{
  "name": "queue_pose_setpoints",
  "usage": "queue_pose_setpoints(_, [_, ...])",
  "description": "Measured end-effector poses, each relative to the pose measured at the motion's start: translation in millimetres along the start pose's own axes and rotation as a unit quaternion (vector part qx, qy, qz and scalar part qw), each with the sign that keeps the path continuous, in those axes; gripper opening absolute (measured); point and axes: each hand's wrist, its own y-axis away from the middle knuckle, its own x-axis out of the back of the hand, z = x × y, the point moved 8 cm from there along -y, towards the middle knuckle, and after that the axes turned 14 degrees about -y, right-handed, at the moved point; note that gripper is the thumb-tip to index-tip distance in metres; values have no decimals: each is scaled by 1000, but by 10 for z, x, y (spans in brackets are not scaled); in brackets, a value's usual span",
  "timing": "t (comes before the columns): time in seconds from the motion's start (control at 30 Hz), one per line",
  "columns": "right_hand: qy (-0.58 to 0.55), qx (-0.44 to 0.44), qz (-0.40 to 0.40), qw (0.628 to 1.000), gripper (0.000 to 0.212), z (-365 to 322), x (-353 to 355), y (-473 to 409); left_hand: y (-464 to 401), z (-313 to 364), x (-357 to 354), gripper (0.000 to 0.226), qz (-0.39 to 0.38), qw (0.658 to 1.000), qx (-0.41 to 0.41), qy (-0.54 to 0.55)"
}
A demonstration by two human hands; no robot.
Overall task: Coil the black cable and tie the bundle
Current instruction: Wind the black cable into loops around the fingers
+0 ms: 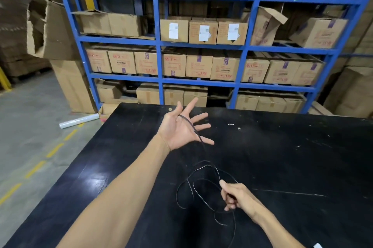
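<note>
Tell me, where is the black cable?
The cable runs across the open left hand, then loops above the table to the right hand.

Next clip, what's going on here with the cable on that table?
A person is coiling a thin black cable over a black table. The left hand is raised, open, palm up, with one strand draped across its fingers. The right hand, nearer the camera, pinches several loose loops together. The loops are uneven and sprawl over the table; no tie is on the bundle yet.
</note>
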Motion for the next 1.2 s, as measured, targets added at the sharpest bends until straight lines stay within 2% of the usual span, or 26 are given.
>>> queue_pose_setpoints(0.17, [47, -9, 113, 992, 65, 7, 424, -98, 92, 150, -170, 57, -103, 992, 53, -43])
queue_pose_setpoints(0.33, [133, 48, 243, 960, 60, -674, 669, -209, 226, -332, -297, 57, -193, 952, 205, -123])
queue_pose_setpoints(0.47, [175, 121, 244, 946, 47, -1529, 633, -311, 319, -848, -111, 60, -161, 892, 350, -235])
queue_pose_setpoints(0.53, [203, 145, 217, 944, 38, -1872, 485, -334, 290, -953, 69, 65, -105, 887, 367, -258])
queue_pose_setpoints(0.67, [212, 184, 183, 942, 32, -2138, 257, -351, 197, -805, 427, 53, 15, 933, 302, -196])
queue_pose_setpoints(0.77, [194, 191, 134, 953, 30, -1928, 107, -341, 165, -543, 593, 52, 42, 969, 210, -120])
queue_pose_setpoints(0.83, [124, 175, 88, 973, 27, -1653, -21, -344, 142, -370, 649, 57, 58, 981, 160, -98])
queue_pose_setpoints(1.0, [3, 113, -7, 994, 29, -933, -426, -327, 84, 1, 570, 55, 69, 995, 56, -52])
queue_pose_setpoints(1.2, [14, 52, -63, 997, 32, -611, -582, -304, 71, 222, 345, 51, 23, 999, 3, -34])
